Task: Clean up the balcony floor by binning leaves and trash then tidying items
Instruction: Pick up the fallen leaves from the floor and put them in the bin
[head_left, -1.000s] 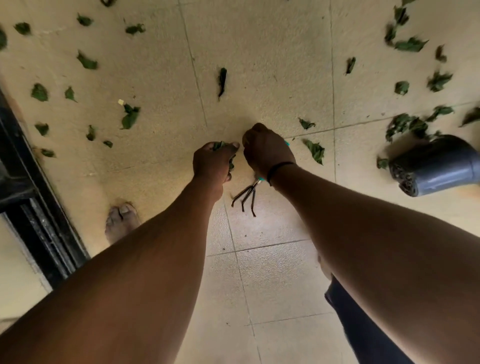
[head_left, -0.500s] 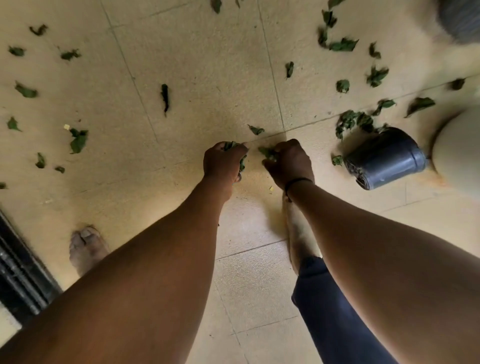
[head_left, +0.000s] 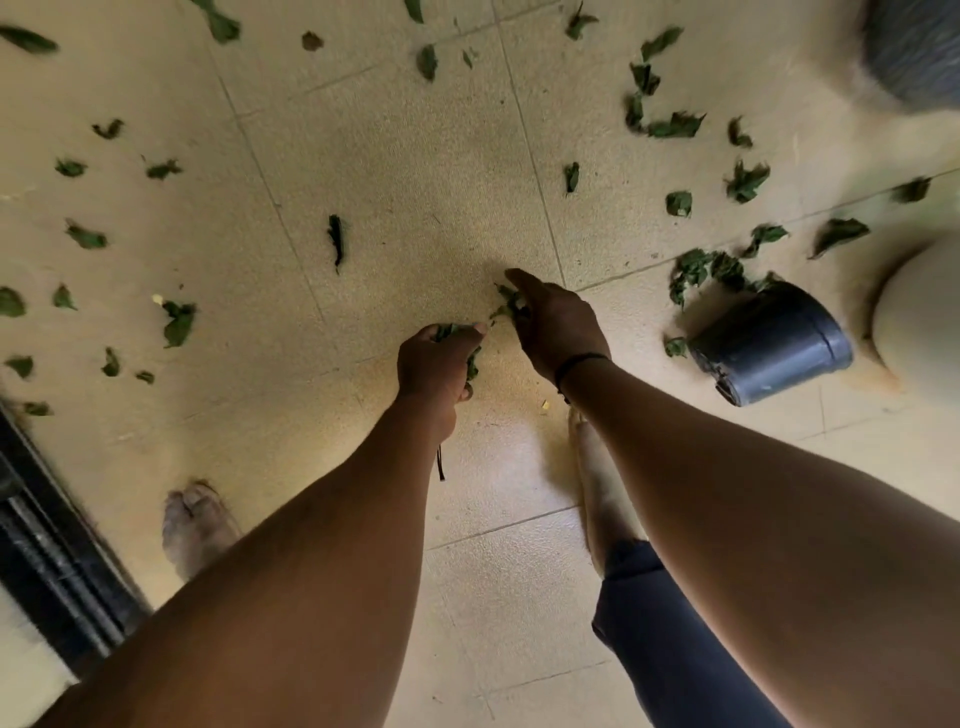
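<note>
bare tiled floor (head_left: 415, 171) lies open ahead of both hands, scattered leaves ringing it on the left and right. a black door track (head_left: 57, 545) edges the floor well left of the left arm; a tipped dark pot (head_left: 774, 348) lies right of the right hand, a pale round object (head_left: 919, 306) just beyond it. left hand (head_left: 436, 364) is fisted around a bunch of leaves (head_left: 470, 358), knuckles up. right hand (head_left: 556, 322) reaches down and forward, fingers pinching a leaf (head_left: 506, 301) at the floor, index finger extended.
</note>
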